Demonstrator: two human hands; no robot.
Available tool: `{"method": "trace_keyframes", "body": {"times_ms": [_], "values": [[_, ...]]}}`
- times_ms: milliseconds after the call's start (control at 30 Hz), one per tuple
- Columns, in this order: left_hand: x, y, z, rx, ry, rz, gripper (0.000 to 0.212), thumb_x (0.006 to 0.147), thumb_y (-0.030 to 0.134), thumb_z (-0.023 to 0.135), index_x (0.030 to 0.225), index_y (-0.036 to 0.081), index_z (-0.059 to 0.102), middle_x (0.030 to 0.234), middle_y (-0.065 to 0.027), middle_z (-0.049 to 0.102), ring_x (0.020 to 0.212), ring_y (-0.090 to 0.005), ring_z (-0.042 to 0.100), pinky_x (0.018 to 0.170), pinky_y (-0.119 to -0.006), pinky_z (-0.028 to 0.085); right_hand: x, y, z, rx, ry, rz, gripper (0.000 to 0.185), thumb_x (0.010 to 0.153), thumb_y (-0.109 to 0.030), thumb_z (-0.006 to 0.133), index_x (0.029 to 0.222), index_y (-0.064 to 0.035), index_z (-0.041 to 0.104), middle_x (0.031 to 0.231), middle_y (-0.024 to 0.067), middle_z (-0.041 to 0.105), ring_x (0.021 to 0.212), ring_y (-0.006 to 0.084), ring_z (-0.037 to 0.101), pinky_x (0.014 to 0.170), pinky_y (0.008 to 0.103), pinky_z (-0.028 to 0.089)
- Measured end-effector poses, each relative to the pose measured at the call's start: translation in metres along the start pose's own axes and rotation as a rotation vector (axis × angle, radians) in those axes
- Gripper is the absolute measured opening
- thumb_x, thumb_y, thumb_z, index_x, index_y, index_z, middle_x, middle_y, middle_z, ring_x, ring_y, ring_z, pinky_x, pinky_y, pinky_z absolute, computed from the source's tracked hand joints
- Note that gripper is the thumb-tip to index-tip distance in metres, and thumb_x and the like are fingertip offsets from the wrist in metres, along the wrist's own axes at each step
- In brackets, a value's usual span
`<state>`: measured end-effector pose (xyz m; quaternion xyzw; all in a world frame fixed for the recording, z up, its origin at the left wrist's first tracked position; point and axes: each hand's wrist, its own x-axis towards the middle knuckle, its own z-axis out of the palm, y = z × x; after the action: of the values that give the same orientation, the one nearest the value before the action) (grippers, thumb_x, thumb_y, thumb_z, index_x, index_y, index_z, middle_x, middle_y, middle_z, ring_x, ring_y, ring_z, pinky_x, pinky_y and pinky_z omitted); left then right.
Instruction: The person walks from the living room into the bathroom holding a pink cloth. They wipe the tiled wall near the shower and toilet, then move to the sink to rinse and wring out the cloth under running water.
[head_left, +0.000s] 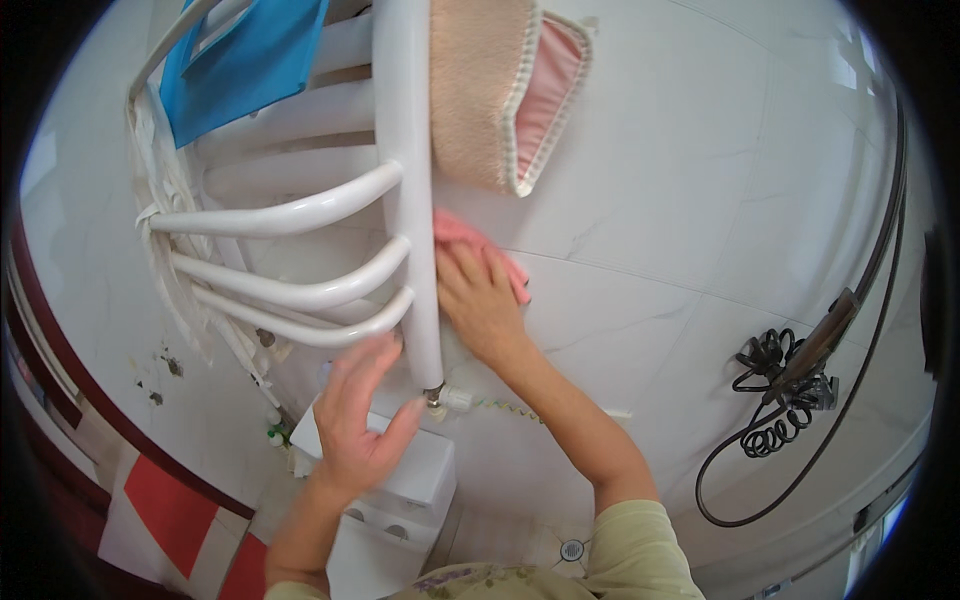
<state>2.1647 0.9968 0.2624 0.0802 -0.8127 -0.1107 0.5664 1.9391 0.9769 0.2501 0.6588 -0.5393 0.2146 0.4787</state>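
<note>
My right hand (480, 300) presses a pink cloth (480, 244) flat against the white marbled wall tile (622, 300), just right of the upright pipe (420, 277) of a white towel radiator. The fingers lie spread over the cloth, and part of it shows above and beside them. My left hand (367, 420) is raised below the radiator's curved bars (330, 295), fingers apart and holding nothing; it looks slightly blurred. At the foot of the pipe is a white radiator valve (454, 398). A beige fleecy mat with a pink underside (480, 90) hangs above the cloth.
Blue fabric (247, 67) and white cloth strips (169, 225) hang on the radiator. Beneath my left hand stands a white toilet tank (412, 465). Coiled black cable and a hose (780, 390) hang at right. A round floor drain (571, 550) and red mats (172, 514) lie below.
</note>
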Motion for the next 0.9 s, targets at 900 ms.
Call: {"method": "trace_keyframes", "body": {"times_ms": [900], "values": [[0.204, 0.028, 0.009, 0.576, 0.14, 0.47, 0.059, 0.059, 0.019, 0.068, 0.114, 0.01, 0.048, 0.123, -0.0185, 0.051, 0.103, -0.0329, 0.056, 0.084, -0.036, 0.045, 0.135, 0.165, -0.165, -0.266, 0.451, 0.288, 0.044, 0.082, -0.017, 0.045, 0.125, -0.0132, 0.048, 0.131, 0.0082, 0.045, 0.127, 0.0232, 0.034, 0.104, 0.0395, 0.024]]}}
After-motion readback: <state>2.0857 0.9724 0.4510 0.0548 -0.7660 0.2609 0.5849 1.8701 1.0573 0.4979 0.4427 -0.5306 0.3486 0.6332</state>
